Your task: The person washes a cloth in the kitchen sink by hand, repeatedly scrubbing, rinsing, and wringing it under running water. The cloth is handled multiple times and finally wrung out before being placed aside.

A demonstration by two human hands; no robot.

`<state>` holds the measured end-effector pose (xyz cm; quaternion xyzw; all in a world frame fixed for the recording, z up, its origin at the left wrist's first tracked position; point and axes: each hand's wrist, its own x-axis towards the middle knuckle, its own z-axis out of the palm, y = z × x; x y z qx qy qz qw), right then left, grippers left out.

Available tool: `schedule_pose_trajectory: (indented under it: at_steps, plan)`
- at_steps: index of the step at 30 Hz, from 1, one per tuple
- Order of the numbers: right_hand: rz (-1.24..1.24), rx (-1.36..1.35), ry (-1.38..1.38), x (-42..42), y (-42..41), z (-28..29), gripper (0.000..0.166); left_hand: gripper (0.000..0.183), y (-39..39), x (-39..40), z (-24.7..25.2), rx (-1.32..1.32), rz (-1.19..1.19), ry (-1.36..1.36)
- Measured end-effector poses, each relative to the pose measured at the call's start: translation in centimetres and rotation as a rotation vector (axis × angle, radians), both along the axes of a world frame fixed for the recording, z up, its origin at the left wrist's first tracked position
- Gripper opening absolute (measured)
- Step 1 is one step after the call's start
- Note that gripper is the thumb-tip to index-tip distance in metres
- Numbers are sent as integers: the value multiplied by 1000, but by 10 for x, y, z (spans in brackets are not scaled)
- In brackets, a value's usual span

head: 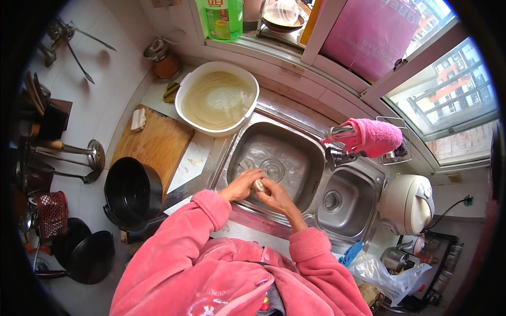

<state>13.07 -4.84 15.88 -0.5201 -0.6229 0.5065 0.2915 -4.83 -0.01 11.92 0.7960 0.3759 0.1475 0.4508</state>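
Note:
Near the front edge of the large stainless steel sink basin [300, 158], my left hand [240, 185] and my right hand [278, 196] meet. Between them they squeeze a small pale wad [259, 185], which looks like a wrung cloth; my fingers cover much of it. Behind my hands the round drain [272, 169] shows in the wet basin bottom. A white plastic tub [178, 100] of cloudy water stands behind the sink to the left. Pink fleece sleeves are bunched at both my wrists.
Left of the sink lie a wooden cutting board [158, 136] with a whitish block [138, 120] and a black pot [132, 193]. A faucet [337, 157] beside a pink towel [375, 136] overhangs the small basin [352, 201]. A rice cooker [407, 203] stands right.

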Motion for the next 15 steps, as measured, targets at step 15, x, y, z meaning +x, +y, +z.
schedule_pose_trajectory:
  at_steps: [15]
  plan:
    - [-177,177,-304,38,-32,99,28,26,13,-20,85,327,-97,-63]
